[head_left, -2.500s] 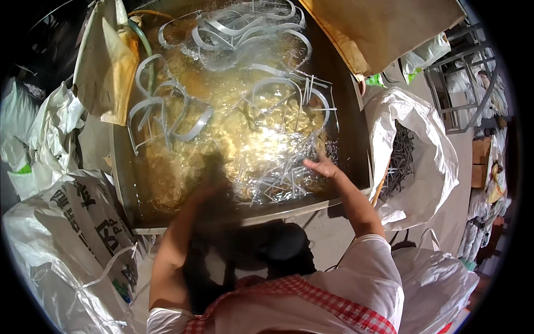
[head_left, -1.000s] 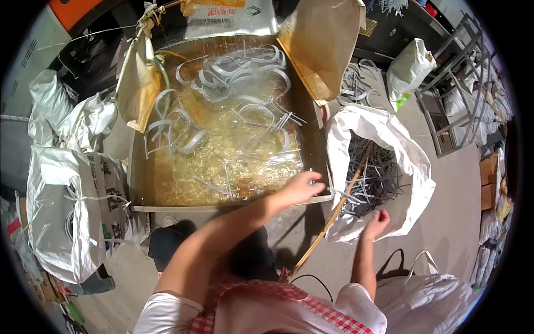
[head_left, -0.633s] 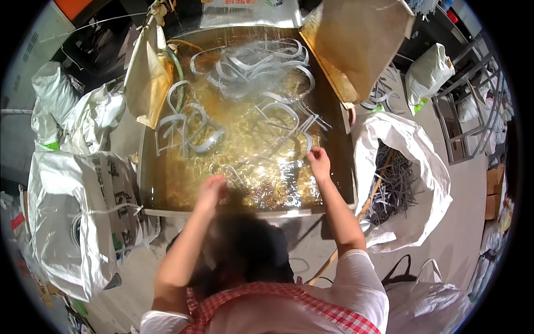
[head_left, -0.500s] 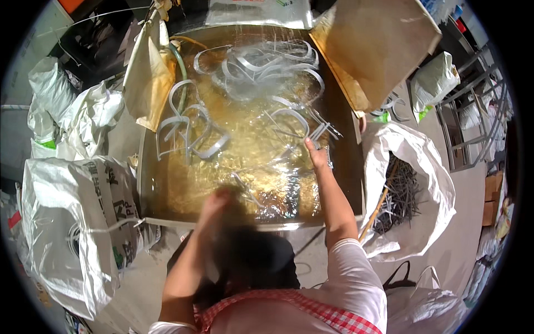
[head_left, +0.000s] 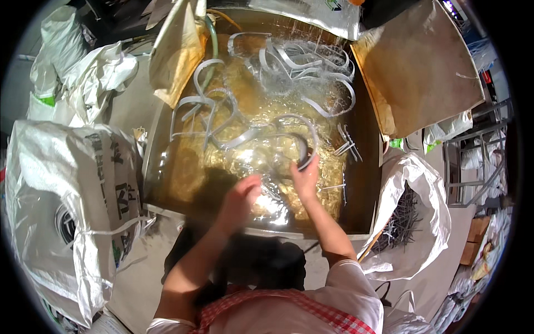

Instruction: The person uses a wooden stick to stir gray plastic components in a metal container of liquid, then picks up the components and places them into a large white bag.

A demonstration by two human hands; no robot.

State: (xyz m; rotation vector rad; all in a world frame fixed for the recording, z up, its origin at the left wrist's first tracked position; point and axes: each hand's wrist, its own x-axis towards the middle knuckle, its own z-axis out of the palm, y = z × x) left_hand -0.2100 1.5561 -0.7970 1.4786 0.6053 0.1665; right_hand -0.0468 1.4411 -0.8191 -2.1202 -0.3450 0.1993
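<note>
In the water-filled basin (head_left: 257, 231), my right hand (head_left: 306, 177) grips the lower end of a curved grey strip (head_left: 315, 136), which arcs up and back to the left. My left hand (head_left: 243, 193) is just to its left, over the near part of the basin, slightly smeared by motion. Its fingers are curled together, and anything in them is hidden. Beyond my hands, more curved grey strips (head_left: 243, 137) lie at the left of the basin. A heap of them (head_left: 300, 65) sits under falling water at the far right. Thin straight grey pieces (head_left: 349, 143) float near the right wall.
A white sack (head_left: 436, 228) with dark thin scraps stands right of the basin. On the left is a large white sack (head_left: 41, 172) with coiled strips inside. Stained boards (head_left: 420, 72) rise at both far corners. A green hose (head_left: 213, 39) dips into the water at far left.
My right hand has moved from the strips at the right toward the middle, bringing a curved strip along. My left hand has come up from the near edge over the water. The view has shifted.
</note>
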